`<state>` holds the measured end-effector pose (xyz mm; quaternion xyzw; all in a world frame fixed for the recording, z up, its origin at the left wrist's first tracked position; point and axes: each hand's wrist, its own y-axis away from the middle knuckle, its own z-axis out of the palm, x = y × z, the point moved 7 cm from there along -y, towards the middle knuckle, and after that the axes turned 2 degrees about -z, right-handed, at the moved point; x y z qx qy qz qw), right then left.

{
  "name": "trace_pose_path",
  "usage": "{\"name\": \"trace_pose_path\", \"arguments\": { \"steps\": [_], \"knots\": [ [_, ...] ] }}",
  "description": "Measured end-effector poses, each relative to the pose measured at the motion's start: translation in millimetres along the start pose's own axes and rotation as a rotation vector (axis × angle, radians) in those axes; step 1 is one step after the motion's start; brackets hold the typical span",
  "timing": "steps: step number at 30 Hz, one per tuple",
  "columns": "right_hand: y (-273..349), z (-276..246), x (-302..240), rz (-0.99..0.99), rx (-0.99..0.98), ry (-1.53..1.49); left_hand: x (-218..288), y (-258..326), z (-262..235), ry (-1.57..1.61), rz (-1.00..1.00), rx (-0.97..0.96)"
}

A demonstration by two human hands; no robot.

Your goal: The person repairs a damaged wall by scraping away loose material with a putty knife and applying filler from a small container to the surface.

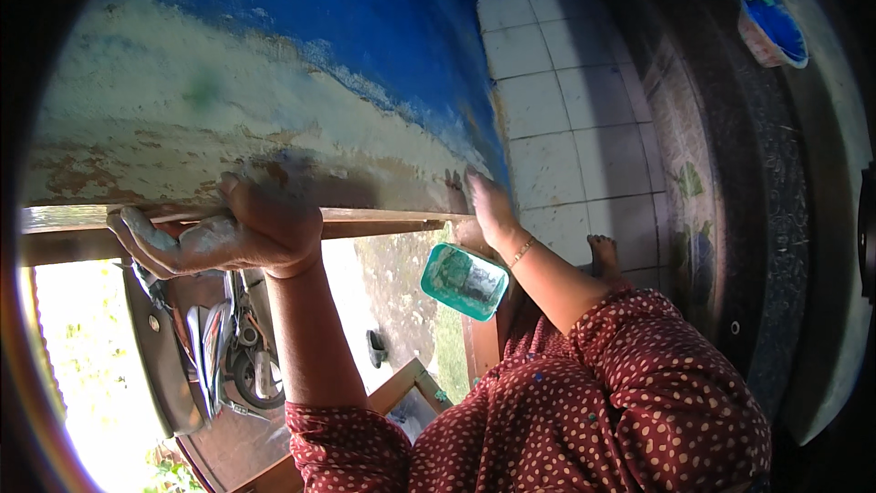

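My left hand (237,230) is at the lower edge of a wall (192,100), which is blue on one part and pale, rough and flaking on the other. Whitish paste coats its fingers, which stretch out to the left, while the thumb stands apart against the wall's face. No tool shows in it. Farther right, my right hand (494,210) rests against the end of the same wall, its fingers extended and partly hidden from view. Between my forearms sits a green rectangular tub (465,281) with pale paste smeared inside.
White floor tiles (552,100) lie beyond my right hand, with my bare foot (603,254) on them. A container of blue paint (774,26) stands on a ledge at the far right. Through the opening below the wall, a motorcycle (242,347) and a dark sandal (375,348) are visible.
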<state>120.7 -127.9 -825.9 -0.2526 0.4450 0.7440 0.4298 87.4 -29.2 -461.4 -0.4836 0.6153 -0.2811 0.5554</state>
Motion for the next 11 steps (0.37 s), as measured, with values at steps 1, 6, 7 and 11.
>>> {"name": "trace_pose_path", "arguments": {
  "steps": [1, 6, 7, 11],
  "knots": [
    [14, 19, -13, 0.083, 0.000, -0.142, 5, -2, -5, -0.062, 0.024, -0.014],
    [24, 62, -27, -0.050, -0.057, 0.276, 8, -9, -9, 0.041, -0.003, 0.037],
    [28, 68, -35, -0.106, -0.055, 0.316, 16, -15, -10, 0.059, -0.014, 0.039],
    [46, 76, -48, -0.169, -0.057, 0.395, 14, -13, -13, 0.019, 0.005, 0.034]
  ]
}}
